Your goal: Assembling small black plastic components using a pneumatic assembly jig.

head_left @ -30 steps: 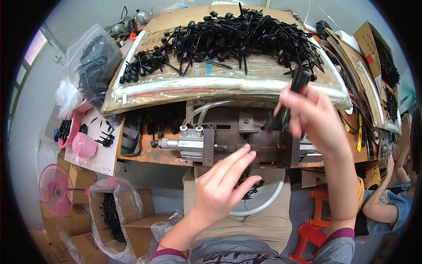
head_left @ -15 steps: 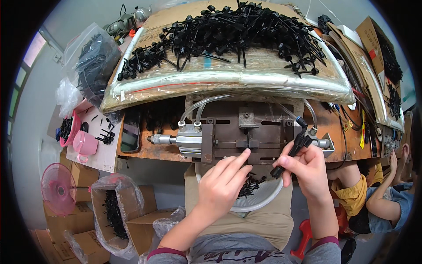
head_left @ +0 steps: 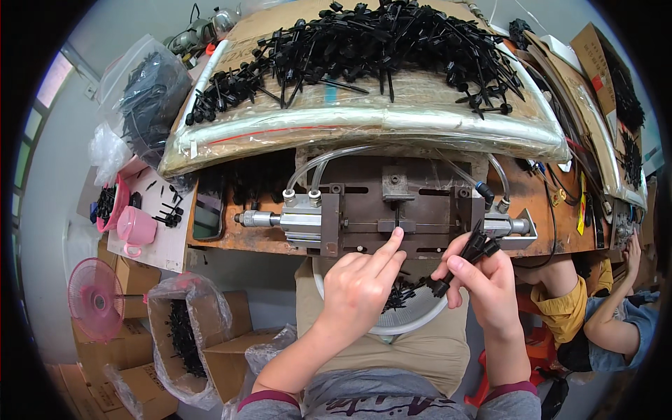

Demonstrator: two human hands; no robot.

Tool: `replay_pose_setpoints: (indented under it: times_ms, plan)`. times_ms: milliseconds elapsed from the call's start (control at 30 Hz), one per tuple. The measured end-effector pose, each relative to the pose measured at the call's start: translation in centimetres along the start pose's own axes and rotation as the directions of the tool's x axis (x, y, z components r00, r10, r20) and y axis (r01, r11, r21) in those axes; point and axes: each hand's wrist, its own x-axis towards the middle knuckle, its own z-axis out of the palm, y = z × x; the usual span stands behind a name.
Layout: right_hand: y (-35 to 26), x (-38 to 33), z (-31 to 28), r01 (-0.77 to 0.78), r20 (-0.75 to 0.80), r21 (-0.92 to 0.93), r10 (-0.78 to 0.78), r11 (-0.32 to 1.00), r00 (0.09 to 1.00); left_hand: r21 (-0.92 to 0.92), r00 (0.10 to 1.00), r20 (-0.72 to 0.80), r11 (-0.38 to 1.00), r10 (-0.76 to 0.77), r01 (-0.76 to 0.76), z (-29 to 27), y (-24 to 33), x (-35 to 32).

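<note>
My left hand (head_left: pixel 360 283) reaches over the metal clamping fixture (head_left: pixel 364 175). Its index finger stretches out and its tip touches a thin black pin (head_left: pixel 397 214) standing at the small centre block (head_left: pixel 387 226). I see nothing held in that hand, though its thumb is hidden. To the right, my right hand (head_left: pixel 486 280) is closed around a small bunch of black plastic stem pieces (head_left: pixel 470 257), tilted, their thick ends at the lower left. Below both hands a white bowl (head_left: pixel 413 326) with more black pieces (head_left: pixel 400 292) sits on my lap.
A large heap of black stems (head_left: pixel 378 52) lies on the wrapped cardboard (head_left: pixel 336 136) beyond the fixture. Air cylinders (head_left: pixel 301 224) and clear hoses (head_left: pixel 308 168) flank the fixture. At the left are a phone (head_left: pixel 208 215) and pink mug (head_left: pixel 136 227). Another person (head_left: pixel 612 325) sits at the right.
My left index finger has moved slightly forward onto the pin. My right hand has turned the black pieces, and their upper ends have dropped away from the hose fitting.
</note>
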Motion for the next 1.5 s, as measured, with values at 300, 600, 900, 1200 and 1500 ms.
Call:
replay_pose_setpoints:
  times_ms: [300, 600, 900, 1200, 1500]
  plan:
    - [0.7, 0.0, 0.4, 0.006, -0.001, -0.007, -0.006, 1.000, 1.000, -0.063, 0.999, 0.036, 0.997, -0.041, 0.043, -0.8, 0.2, 0.2]
    - [1.6, 0.1, 1.2, -0.082, 0.128, 0.011, 0.080, 0.997, 0.989, -0.417, 0.998, -0.001, 0.907, 0.056, -0.051, -3.6, 2.6, -0.2]
    - [2.3, -0.3, 0.5, 0.110, -0.007, -0.011, -0.110, 0.994, 0.994, -0.103, 0.999, -0.042, 0.995, 0.000, -0.005, -1.5, 0.5, -0.4]
    - [1.7, -0.8, 0.8, 0.214, -0.028, -0.081, -0.216, 0.974, 0.976, 0.008, 0.999, 0.032, 1.000, 0.009, -0.009, -0.5, 0.3, 0.4]
    - [2.0, -0.1, 0.1, 0.622, 0.262, -0.738, -0.737, 0.263, 0.623, 0.027, 0.991, 0.128, 0.999, -0.041, 0.038, -1.0, 0.6, 0.6]
